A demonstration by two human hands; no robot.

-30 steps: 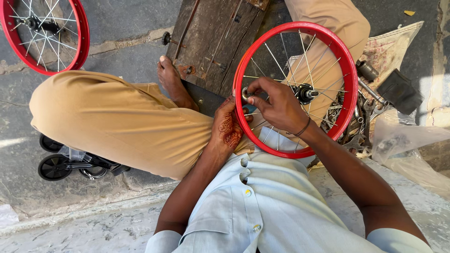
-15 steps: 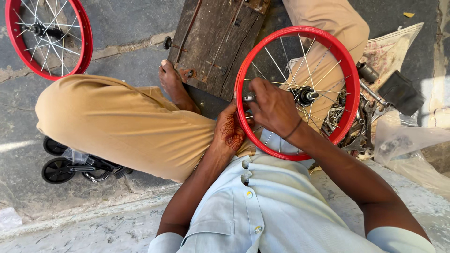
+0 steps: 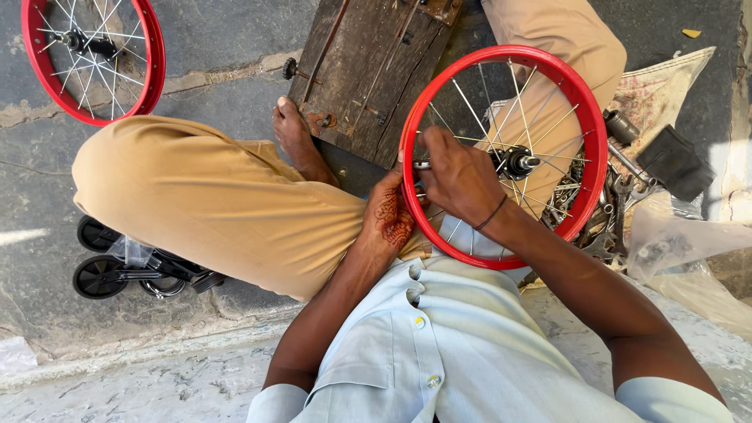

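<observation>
Head view looks down on a person seated on the concrete floor point(image 3: 219, 86), legs in tan trousers, a red spoked wheel point(image 3: 505, 157) resting across the lap and right thigh. Left hand point(image 3: 389, 219), henna-marked, fingers curled around the wheel's near-left rim, gripping it. Right hand point(image 3: 458, 176) sits inside the rim over the spokes, closed on a small metal tool point(image 3: 423, 165) pointing at the left rim; exact tool type too small to tell. Wheel hub point(image 3: 517, 162) just right of the right hand. Worn wooden board point(image 3: 368, 70) lies on the floor beyond the wheel, bare foot point(image 3: 294, 129) touching its left edge. Second red wheel point(image 3: 94, 55) at the floor's far-left corner, well apart. Black caster wheels point(image 3: 117, 266) near the left thigh. Loose wrenches and metal parts point(image 3: 607, 211) on cloth at the right, partly behind the rim.
</observation>
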